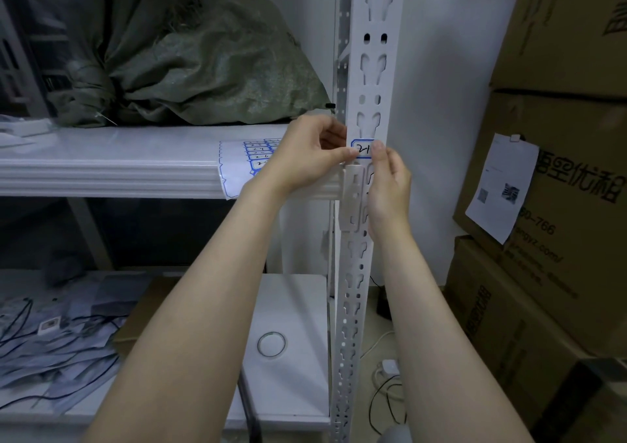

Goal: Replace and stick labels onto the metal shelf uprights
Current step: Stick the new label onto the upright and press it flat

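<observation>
A green sack [203, 62] lies on the white shelf [101, 171], with a sheet of labels [237, 167] draped over the shelf's front edge. Just right of the sheet, the left hand [305, 157] pinches the left end of a blue-bordered label [362, 149] lying against the perforated white upright [373, 69]. The right hand [386, 184], fingers curled, pinches the label's right end, and cardboard boxes [559, 205] are stacked farther right.

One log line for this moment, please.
phase: applying label to upright | left hand: pinches label | right hand: pinches label | label sheet: on shelf
</observation>
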Available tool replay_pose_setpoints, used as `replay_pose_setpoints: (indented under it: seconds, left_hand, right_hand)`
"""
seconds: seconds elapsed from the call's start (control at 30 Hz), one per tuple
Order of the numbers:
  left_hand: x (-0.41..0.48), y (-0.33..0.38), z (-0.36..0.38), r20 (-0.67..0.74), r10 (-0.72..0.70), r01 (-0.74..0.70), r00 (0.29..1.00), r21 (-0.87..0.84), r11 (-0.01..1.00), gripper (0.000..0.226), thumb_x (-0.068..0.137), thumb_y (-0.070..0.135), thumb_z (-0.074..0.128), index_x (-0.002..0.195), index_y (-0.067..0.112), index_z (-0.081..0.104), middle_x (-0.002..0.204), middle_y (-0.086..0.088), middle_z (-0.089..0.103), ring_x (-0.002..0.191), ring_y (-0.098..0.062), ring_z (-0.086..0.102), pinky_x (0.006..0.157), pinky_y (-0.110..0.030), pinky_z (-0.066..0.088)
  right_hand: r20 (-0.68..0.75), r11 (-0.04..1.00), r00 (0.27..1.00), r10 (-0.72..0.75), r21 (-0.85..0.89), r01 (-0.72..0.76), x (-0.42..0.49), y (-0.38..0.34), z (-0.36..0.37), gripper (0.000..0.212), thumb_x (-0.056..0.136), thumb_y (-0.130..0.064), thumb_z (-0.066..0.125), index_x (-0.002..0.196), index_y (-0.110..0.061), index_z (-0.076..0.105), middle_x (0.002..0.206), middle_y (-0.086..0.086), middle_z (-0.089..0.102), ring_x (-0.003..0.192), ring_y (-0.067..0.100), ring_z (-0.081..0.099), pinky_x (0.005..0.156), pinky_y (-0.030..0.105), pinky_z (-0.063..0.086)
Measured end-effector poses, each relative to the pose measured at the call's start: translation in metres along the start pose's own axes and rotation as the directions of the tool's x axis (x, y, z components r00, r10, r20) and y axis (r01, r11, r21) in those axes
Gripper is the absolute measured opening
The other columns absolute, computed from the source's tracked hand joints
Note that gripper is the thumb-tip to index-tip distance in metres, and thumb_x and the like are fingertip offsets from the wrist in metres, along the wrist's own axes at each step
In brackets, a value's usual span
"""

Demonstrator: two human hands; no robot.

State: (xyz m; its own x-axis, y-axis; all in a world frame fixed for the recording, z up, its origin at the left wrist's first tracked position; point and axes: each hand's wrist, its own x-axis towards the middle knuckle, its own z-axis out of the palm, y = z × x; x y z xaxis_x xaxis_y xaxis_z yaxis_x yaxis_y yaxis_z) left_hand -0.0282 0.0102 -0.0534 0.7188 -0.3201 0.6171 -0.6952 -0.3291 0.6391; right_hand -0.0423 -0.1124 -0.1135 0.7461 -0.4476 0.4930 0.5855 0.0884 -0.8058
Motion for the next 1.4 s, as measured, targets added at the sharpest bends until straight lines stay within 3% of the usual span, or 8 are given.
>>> replay_pose_setpoints:
  seconds: [0.23, 0.47, 0.57, 0.7, 0.87, 1.13, 1.3, 1.4]
  left_hand:
    - [0.0, -0.002, 0.004, -0.037, 0.057, -0.052, 0.998, 0.125, 0.991, 0.028, 0.082, 0.016, 0.074, 0.104, 0.001, 0.066, 0.093, -0.009, 0.073, 0.084, -0.018, 0.071, 0.081, -0.036, 0.058]
    - [-0.002, 0.005, 0.006, -0.043, 0.065, -0.055, 0.997, 0.202, 0.978, 0.026, 0.084, 0.017, 0.072, 0.106, 0.004, 0.066, 0.095, -0.005, 0.073, 0.086, -0.014, 0.069, 0.083, -0.032, 0.057]
    - [-0.003, 0.008, 0.005, -0.026, 0.044, -0.039, 0.999, 0.169, 0.985, 0.025, 0.084, 0.014, 0.072, 0.105, 0.001, 0.066, 0.093, -0.008, 0.073, 0.082, -0.016, 0.07, 0.081, -0.034, 0.058]
    - [-0.004, 0.006, -0.001, 0.023, -0.011, 0.01, 1.0, 0.071, 0.997, 0.027, 0.083, 0.014, 0.074, 0.105, 0.001, 0.067, 0.094, -0.009, 0.074, 0.085, -0.018, 0.071, 0.084, -0.036, 0.057]
    - [0.001, 0.006, -0.004, 0.045, -0.101, 0.102, 0.994, -0.04, 0.994, 0.032, 0.086, 0.031, 0.071, 0.103, 0.004, 0.069, 0.095, -0.013, 0.074, 0.093, -0.024, 0.071, 0.091, -0.041, 0.056]
    - [0.0, 0.008, 0.007, -0.062, -0.04, 0.048, 0.997, 0.127, 0.991, 0.028, 0.086, 0.032, 0.07, 0.098, 0.007, 0.068, 0.087, -0.003, 0.074, 0.084, -0.013, 0.069, 0.081, -0.037, 0.057]
    - [-0.001, 0.005, 0.001, -0.019, -0.105, 0.105, 0.994, -0.011, 0.994, 0.038, 0.083, 0.039, 0.064, 0.101, 0.006, 0.07, 0.092, -0.008, 0.074, 0.088, -0.022, 0.071, 0.087, -0.043, 0.056]
    - [-0.003, 0.012, 0.0, 0.013, -0.136, 0.137, 0.991, -0.125, 0.983, 0.031, 0.096, 0.027, 0.057, 0.1, 0.0, 0.069, 0.09, -0.01, 0.072, 0.083, -0.02, 0.069, 0.085, -0.034, 0.057]
  right_hand:
    - [-0.012, 0.992, 0.998, -0.058, -0.112, 0.056, 0.0, -0.003, 0.001, 0.039, 0.088, -0.047, 0.048, 0.094, -0.013, 0.067, 0.093, 0.004, 0.07, 0.095, 0.024, 0.064, 0.089, 0.046, 0.05]
    - [-0.039, 0.984, 0.996, -0.076, -0.166, 0.068, 0.0, -0.005, 0.002, 0.025, 0.097, -0.034, 0.047, 0.083, -0.018, 0.062, 0.069, -0.011, 0.057, 0.069, 0.007, 0.049, 0.071, 0.031, 0.042]
    - [-0.045, 0.979, 0.996, -0.083, -0.188, 0.073, 0.0, -0.005, 0.002, 0.026, 0.098, -0.032, 0.047, 0.081, -0.016, 0.059, 0.068, -0.01, 0.055, 0.067, 0.007, 0.047, 0.069, 0.032, 0.04]
    - [-0.04, 0.984, 0.997, -0.072, -0.168, 0.064, -0.001, -0.004, 0.002, 0.03, 0.098, -0.035, 0.046, 0.09, -0.012, 0.063, 0.081, -0.002, 0.064, 0.078, 0.012, 0.055, 0.076, 0.034, 0.046]
    - [-0.011, 0.994, 0.999, -0.041, -0.098, 0.04, -0.002, -0.002, 0.0, 0.025, 0.099, -0.036, 0.044, 0.093, -0.02, 0.064, 0.088, -0.005, 0.067, 0.085, 0.007, 0.059, 0.08, 0.028, 0.047]
    - [-0.069, 0.991, 0.995, -0.078, -0.116, 0.069, -0.003, -0.002, 0.002, 0.024, 0.097, -0.033, 0.049, 0.086, -0.017, 0.063, 0.075, -0.009, 0.061, 0.071, 0.005, 0.052, 0.069, 0.025, 0.043]
    - [-0.116, 0.998, 0.993, 0.008, -0.067, -0.016, 0.0, -0.006, 0.008, 0.028, 0.087, -0.038, 0.054, 0.081, -0.014, 0.068, 0.076, -0.004, 0.065, 0.072, 0.01, 0.056, 0.071, 0.032, 0.046]
    - [-0.091, 0.998, 0.994, 0.06, 0.019, -0.058, -0.001, -0.007, 0.003, 0.031, 0.085, -0.039, 0.05, 0.082, -0.013, 0.068, 0.08, 0.001, 0.068, 0.078, 0.015, 0.06, 0.078, 0.037, 0.049]
